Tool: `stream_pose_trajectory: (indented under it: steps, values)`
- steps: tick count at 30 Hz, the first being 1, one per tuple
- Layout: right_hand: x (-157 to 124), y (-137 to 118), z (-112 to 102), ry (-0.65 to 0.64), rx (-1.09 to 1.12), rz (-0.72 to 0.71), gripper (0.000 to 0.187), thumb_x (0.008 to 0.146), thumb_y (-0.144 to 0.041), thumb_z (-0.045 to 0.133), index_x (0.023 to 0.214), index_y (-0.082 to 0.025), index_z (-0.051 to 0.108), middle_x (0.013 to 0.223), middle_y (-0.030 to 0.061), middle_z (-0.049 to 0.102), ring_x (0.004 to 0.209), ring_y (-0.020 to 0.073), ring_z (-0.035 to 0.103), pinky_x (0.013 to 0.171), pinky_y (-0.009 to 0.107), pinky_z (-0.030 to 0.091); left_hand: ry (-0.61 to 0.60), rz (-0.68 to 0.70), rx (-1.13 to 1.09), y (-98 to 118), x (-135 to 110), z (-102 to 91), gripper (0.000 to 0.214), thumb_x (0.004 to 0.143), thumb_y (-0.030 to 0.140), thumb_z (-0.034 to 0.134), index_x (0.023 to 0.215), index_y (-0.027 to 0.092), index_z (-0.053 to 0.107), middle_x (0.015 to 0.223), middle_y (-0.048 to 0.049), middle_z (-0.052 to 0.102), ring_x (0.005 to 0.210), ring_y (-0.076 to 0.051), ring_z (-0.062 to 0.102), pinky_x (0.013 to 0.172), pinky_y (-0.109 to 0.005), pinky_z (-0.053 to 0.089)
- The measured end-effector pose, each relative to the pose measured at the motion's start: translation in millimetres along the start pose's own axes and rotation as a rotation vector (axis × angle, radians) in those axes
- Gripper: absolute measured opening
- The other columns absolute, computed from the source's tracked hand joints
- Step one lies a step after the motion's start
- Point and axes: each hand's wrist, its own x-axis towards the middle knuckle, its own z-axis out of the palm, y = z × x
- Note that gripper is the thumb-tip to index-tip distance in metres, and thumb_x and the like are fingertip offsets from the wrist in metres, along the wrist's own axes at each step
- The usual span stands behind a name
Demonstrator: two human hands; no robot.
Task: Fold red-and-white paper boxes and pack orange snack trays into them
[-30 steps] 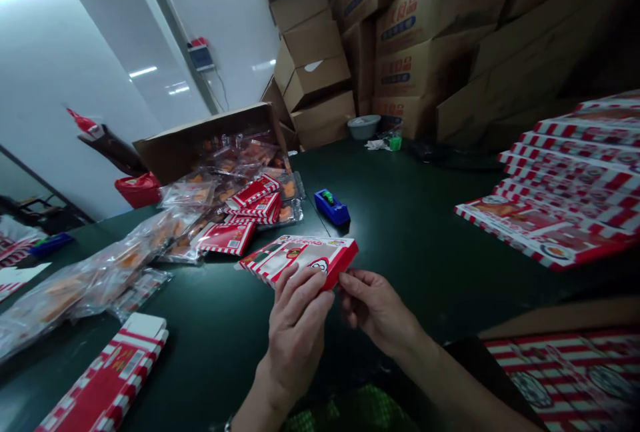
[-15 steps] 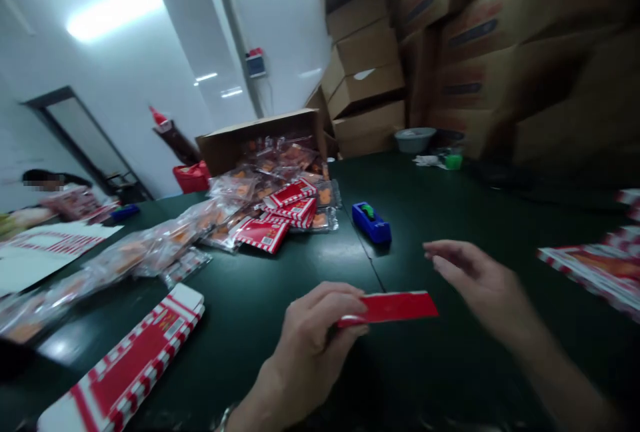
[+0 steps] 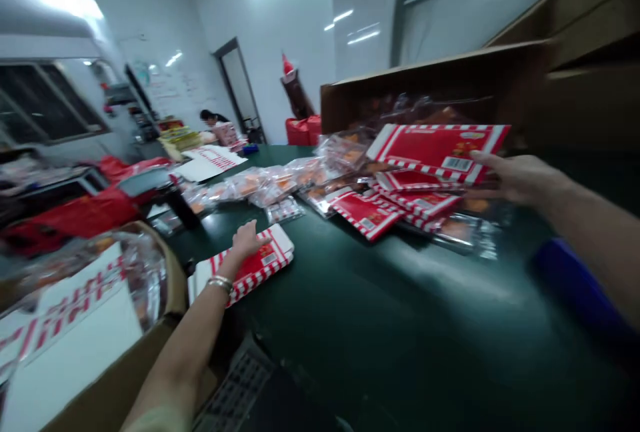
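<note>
Hands have spread apart, left hand (image 3: 246,240) open on a flat carton (image 3: 265,264) near the bagged snacks (image 3: 270,185), right hand (image 3: 520,179) open at a red carton (image 3: 430,151) atop them, many still loose.

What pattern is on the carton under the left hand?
Carton: red, edged with red-and-white stripes; shows best in the head view.

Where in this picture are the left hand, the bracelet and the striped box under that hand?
Left hand (image 3: 245,240): head view, on the back of the hand.
Bracelet (image 3: 220,282): head view, on its curve around the wrist.
Striped box (image 3: 267,262): head view, on its red panel.
</note>
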Motion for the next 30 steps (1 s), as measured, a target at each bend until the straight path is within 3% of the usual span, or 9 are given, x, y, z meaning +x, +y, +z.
stream_pose_trajectory:
  steps: [4,8,11,14,18,21,25,27,30]
  values:
    - [-6,31,39,-0.152,-0.260,0.159,0.021,0.070,-0.023,0.074,0.069,-0.022,0.054,0.062,0.0103,0.064,0.061,0.0272,0.064,0.058,0.043,0.048,-0.081,-0.131,0.019,-51,20,6.1,0.028,0.088,0.033,0.059,0.109,0.014,0.061,0.112,-0.0080,0.064,0.100,-0.022,0.063,0.087,-0.044,0.051]
    - [-61,53,43,-0.282,-0.420,0.051,0.038,0.052,-0.013,0.083,0.080,-0.023,0.061,0.076,0.0102,0.069,0.076,0.0321,0.065,0.072,0.047,0.047,-0.048,-0.094,-0.048,-50,27,8.0,0.025,0.089,0.031,0.058,0.108,0.015,0.061,0.113,-0.0079,0.062,0.099,-0.021,0.061,0.086,-0.042,0.052]
    - [-102,38,49,-0.305,-0.395,-0.048,0.032,0.055,-0.020,0.082,0.081,-0.024,0.065,0.093,0.0145,0.070,0.088,0.0335,0.063,0.080,0.046,0.046,0.011,-0.034,-0.180,-26,26,-8.1,0.017,0.087,0.026,0.061,0.098,0.013,0.063,0.105,-0.0070,0.064,0.095,-0.020,0.062,0.084,-0.040,0.052]
    - [-144,1,70,-0.465,-0.126,0.070,0.033,0.063,-0.039,0.076,0.090,-0.024,0.067,0.097,0.0143,0.071,0.086,0.0311,0.066,0.075,0.042,0.051,0.024,0.059,-0.398,21,10,-12.9,0.010,0.083,0.023,0.063,0.084,0.012,0.062,0.083,-0.0031,0.067,0.082,-0.018,0.064,0.078,-0.034,0.053]
    - [-195,-39,92,-0.531,0.414,0.340,0.055,0.057,-0.046,0.076,0.104,-0.022,0.061,0.102,0.0105,0.071,0.087,0.0291,0.068,0.073,0.040,0.055,-0.040,0.193,-0.712,94,-43,27.6,0.016,0.086,0.028,0.053,0.091,0.013,0.059,0.080,-0.0025,0.069,0.073,-0.015,0.067,0.069,-0.028,0.055]
    - [-212,-44,72,-0.460,0.501,0.362,0.043,0.060,-0.042,0.074,0.096,-0.022,0.061,0.090,0.0058,0.072,0.076,0.0267,0.069,0.067,0.038,0.057,-0.049,0.218,-0.839,128,-96,66.2,0.026,0.086,0.024,0.051,0.109,0.012,0.054,0.096,-0.0094,0.070,0.085,-0.019,0.068,0.078,-0.035,0.055]
    - [-215,-48,12,-0.693,0.116,0.185,0.019,0.072,-0.034,0.065,0.087,-0.023,0.067,0.084,0.0026,0.072,0.075,0.0246,0.068,0.064,0.032,0.054,0.032,0.402,-0.905,146,-151,92.3,0.052,0.078,0.014,0.060,0.128,0.017,0.047,0.134,-0.0145,0.054,0.124,-0.026,0.050,0.106,-0.044,0.037]
    - [-216,-54,-8,-0.745,-0.096,0.018,0.012,0.076,-0.027,0.061,0.084,-0.024,0.069,0.081,0.0010,0.072,0.074,0.0211,0.066,0.066,0.027,0.051,-0.101,0.494,-0.961,153,-166,97.8,0.057,0.075,0.014,0.065,0.130,0.017,0.048,0.135,-0.0143,0.053,0.125,-0.027,0.049,0.108,-0.044,0.034]
    - [-220,-58,-16,-0.776,-0.286,-0.054,0.010,0.077,-0.026,0.061,0.081,-0.025,0.070,0.074,0.0003,0.071,0.066,0.0180,0.062,0.064,0.025,0.047,-0.513,0.371,-1.145,157,-168,103.5,0.049,0.069,0.018,0.070,0.116,0.011,0.059,0.109,-0.0129,0.069,0.098,-0.025,0.064,0.093,-0.041,0.047]
